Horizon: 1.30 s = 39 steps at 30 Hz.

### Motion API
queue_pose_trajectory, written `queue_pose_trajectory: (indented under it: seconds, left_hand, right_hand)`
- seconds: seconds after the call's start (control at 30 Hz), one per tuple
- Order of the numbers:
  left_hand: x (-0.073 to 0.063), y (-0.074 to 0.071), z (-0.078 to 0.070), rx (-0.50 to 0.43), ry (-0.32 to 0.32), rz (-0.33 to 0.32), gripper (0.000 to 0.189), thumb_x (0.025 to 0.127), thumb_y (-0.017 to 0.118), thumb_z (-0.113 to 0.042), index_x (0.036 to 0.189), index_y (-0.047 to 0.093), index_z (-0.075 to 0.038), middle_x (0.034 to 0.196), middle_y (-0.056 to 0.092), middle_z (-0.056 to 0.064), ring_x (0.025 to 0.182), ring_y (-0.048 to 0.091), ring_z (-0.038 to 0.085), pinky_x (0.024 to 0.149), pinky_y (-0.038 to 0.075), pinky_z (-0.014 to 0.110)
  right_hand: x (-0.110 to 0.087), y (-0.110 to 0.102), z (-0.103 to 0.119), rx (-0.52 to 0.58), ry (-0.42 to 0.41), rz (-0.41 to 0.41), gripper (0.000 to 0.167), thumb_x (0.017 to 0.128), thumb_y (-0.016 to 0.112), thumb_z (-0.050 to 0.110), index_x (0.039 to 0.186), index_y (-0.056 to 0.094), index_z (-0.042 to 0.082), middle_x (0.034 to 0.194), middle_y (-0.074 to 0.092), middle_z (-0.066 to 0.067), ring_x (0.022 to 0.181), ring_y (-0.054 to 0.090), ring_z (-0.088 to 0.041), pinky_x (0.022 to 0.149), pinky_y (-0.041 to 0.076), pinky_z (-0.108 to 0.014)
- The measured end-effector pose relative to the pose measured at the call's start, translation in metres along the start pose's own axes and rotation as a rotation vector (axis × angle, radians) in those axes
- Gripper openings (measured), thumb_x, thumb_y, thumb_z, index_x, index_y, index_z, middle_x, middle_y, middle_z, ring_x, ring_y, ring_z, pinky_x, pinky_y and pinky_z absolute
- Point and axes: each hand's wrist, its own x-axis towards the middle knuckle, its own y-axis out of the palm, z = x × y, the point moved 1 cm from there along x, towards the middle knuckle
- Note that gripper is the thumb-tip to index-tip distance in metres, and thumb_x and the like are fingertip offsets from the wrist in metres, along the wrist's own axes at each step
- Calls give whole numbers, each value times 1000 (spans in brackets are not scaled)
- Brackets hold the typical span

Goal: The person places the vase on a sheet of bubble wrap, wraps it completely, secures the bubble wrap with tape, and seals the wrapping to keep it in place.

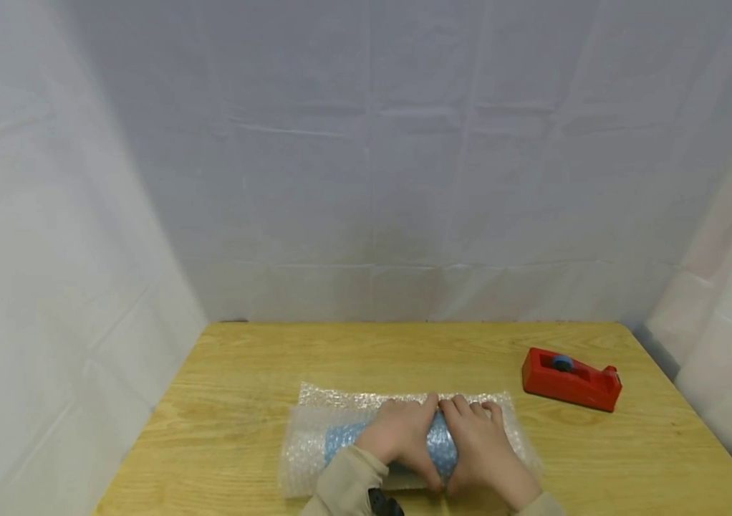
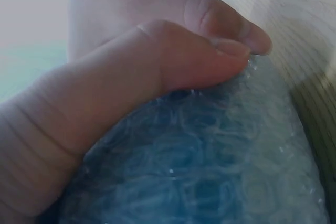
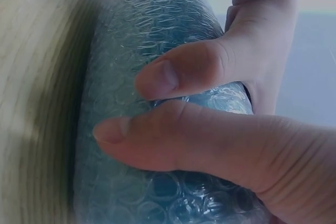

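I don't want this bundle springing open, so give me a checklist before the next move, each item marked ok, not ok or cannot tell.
1. Left hand holding the bundle: ok, curled over it.
2. Right hand holding it too: ok, thumbs close together.
3. Bubble wrap over the blue item: ok on the side facing the wrist cameras.
4. Wrap fully rolled up: not ok, a strip extends past the bundle's far side.
5. Tape dispenser clear of the wrap: ok, apart on the right.
6. Tape end free to pull: cannot tell, too small.
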Motion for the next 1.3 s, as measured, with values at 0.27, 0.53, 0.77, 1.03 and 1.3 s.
queue_pose_trajectory:
  seconds: [0.27, 0.53, 0.77, 1.03, 1.3]
  left_hand:
    - [-3, -2, 2, 27, -19, -4, 102, 44, 90, -66, 128, 57, -18, 115, 59, 2, 106, 57, 25, 91, 48, 44]
    - [-6, 0, -8, 131, -55, -58, 106, 44, 90, -65, 130, 57, -13, 122, 59, 8, 114, 55, 28, 96, 46, 48]
    - [-11, -1, -19, 213, -83, -93, 106, 43, 90, -65, 127, 53, -12, 109, 63, 6, 101, 60, 23, 89, 46, 43]
    - [-10, 9, -24, 347, -144, -142, 117, 35, 89, -72, 127, 51, -12, 108, 64, 10, 99, 60, 27, 86, 46, 44]
    - [-5, 10, -23, 356, -111, -179, 117, 27, 89, -73, 123, 51, -16, 101, 63, 8, 91, 59, 23, 76, 44, 38]
  right_hand:
    - [6, -2, -2, 61, 15, 67, 113, 26, 97, 42, 125, 56, 7, 111, 58, -6, 101, 58, -30, 92, 34, -61]
    - [10, -6, -2, 92, 21, 107, 108, 28, 97, 42, 122, 57, 9, 108, 56, -2, 97, 56, -28, 92, 34, -61]
    - [16, -8, -6, 137, 20, 158, 103, 30, 98, 42, 118, 58, 10, 104, 55, 0, 94, 55, -26, 90, 34, -61]
    - [24, -9, -7, 225, 43, 245, 100, 33, 97, 33, 122, 58, 11, 109, 56, 0, 102, 55, -27, 93, 31, -65]
    - [24, -11, -12, 283, 61, 266, 100, 37, 98, 32, 126, 58, 11, 117, 58, -2, 105, 55, -29, 95, 29, -66]
